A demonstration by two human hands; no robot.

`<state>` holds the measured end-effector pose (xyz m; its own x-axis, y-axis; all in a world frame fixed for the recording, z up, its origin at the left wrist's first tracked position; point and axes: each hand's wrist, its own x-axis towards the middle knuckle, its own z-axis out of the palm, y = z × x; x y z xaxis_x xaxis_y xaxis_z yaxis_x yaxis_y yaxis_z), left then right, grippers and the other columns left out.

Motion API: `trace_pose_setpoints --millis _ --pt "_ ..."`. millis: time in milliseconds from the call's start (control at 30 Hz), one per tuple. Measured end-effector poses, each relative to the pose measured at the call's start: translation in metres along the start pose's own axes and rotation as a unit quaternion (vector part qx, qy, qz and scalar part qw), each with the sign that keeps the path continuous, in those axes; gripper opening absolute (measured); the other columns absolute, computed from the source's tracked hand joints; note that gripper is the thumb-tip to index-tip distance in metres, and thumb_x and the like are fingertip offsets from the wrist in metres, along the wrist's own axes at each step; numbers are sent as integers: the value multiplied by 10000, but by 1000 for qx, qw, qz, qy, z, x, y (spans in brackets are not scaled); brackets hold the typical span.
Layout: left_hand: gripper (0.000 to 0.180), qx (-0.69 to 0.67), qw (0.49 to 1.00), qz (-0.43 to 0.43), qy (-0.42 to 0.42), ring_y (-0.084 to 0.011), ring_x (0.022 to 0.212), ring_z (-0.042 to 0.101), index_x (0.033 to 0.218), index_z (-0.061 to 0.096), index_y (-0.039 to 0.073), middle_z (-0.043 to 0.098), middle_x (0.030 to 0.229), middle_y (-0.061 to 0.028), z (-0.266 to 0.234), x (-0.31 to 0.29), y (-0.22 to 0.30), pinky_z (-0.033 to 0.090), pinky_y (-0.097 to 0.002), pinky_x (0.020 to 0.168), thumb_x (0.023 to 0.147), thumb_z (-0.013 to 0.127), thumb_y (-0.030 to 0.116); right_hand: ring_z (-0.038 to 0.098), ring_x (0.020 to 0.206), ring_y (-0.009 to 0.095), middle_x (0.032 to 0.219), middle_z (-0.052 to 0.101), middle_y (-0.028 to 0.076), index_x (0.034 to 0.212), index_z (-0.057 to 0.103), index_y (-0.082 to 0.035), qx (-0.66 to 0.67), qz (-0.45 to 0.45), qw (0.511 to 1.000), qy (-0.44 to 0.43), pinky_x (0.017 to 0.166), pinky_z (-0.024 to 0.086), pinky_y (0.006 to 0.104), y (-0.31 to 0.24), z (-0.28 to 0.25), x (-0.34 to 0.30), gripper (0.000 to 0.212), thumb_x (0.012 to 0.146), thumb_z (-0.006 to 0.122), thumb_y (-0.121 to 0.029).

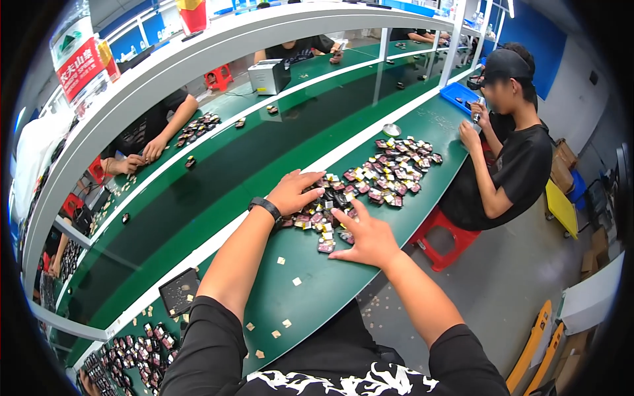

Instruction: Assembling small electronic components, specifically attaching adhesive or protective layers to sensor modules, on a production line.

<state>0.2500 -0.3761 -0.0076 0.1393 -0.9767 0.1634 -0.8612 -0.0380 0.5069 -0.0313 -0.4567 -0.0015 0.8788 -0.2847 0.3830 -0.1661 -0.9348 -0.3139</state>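
A heap of small black parts (389, 173) with pinkish, white and yellow patches spreads over the green table; their exact kind is too small to tell. My left hand (294, 193), with a dark band on its wrist, lies at the heap's left edge, its fingers stretched over the parts. Opposite it, my right hand (366, 239) has its fingers spread, thumb and fingertips touching the heap's near side. Between both hands sits a cluster of the parts (323, 218). Neither hand grips a part that I can see; what lies under the left palm is hidden.
Small pale paper squares (296, 282) lie scattered nearby. A black tray (179, 292) and more black parts (139, 353) are at lower left. A round metal lid (391, 130) and a blue tray (459, 97) stand beyond the heap. A co-worker (508, 145) sits at the right; a dark conveyor belt (264, 148) runs alongside.
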Motion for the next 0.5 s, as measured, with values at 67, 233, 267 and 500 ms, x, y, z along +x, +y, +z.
trace_pose_setpoints --millis 67,233,267,500 --pt "579 22 1000 15 -1 -428 1483 345 1512 514 184 487 1555 -161 6 6 15 218 -522 1248 1007 560 462 721 933 377 1481 445 281 1458 534 -314 3 10 1000 -11 787 597 462 2 -2 -1 936 642 851 -647" --pt "515 6 995 102 23 -377 1339 507 1367 653 90 597 1416 -187 19 9 22 376 -471 1158 935 687 369 725 860 369 1515 405 325 1494 486 -280 -25 -18 999 13 771 597 445 3 3 3 1027 617 863 -658" --pt "482 3 993 110 31 -371 1311 533 1332 680 88 617 1388 -185 22 9 25 391 -469 1146 927 698 348 724 892 388 1514 405 330 1512 464 -275 -18 -19 1000 11 792 598 448 3 3 3 1053 617 864 -656" --pt "465 -36 994 91 56 -353 1268 573 1282 709 82 660 1332 -167 29 -11 34 414 -459 1124 912 689 362 722 952 417 1492 420 348 1509 472 -295 21 -16 999 -25 814 600 458 0 0 2 1034 616 885 -614"
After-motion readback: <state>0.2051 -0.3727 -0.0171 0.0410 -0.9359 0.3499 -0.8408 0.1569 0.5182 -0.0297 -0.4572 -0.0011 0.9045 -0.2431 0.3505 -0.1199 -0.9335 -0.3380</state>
